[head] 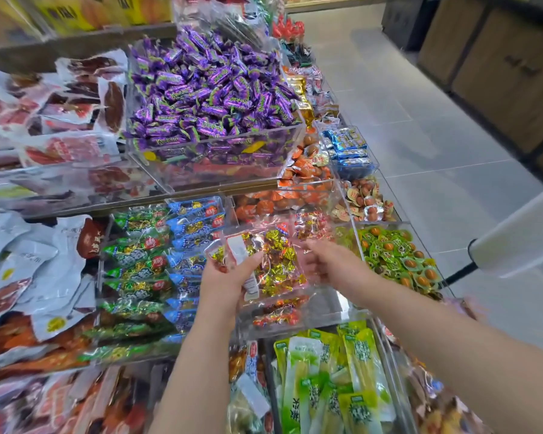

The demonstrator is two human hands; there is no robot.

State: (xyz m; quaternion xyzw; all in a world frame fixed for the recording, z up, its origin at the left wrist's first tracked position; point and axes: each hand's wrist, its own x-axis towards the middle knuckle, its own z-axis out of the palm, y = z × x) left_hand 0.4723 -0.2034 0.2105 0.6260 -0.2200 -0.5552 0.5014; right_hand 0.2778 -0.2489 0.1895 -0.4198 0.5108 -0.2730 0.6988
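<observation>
A clear plastic bag (pixel 273 261) filled with gold and red wrapped snacks hangs over a clear acrylic bin (pixel 342 311) in the middle of a shop display. My left hand (pixel 229 277) grips the bag's left side, thumb over a white label (pixel 243 261). At the bag's right edge is my right hand (pixel 329 261), fingers curled toward the plastic; it is blurred, so I cannot tell if it holds the bag. A few red wrapped snacks (pixel 276 316) lie on the bin's floor.
Acrylic bins surround the spot: purple candies (pixel 213 89) behind, green and blue packets (pixel 157 264) on the left, orange packs (pixel 295 183) behind right, green egg packs (pixel 398 258) on the right, green vegetable packs (pixel 329 386) in front. A white bag roll (pixel 521 233) juts in at right, above the tiled aisle floor (pixel 420 120).
</observation>
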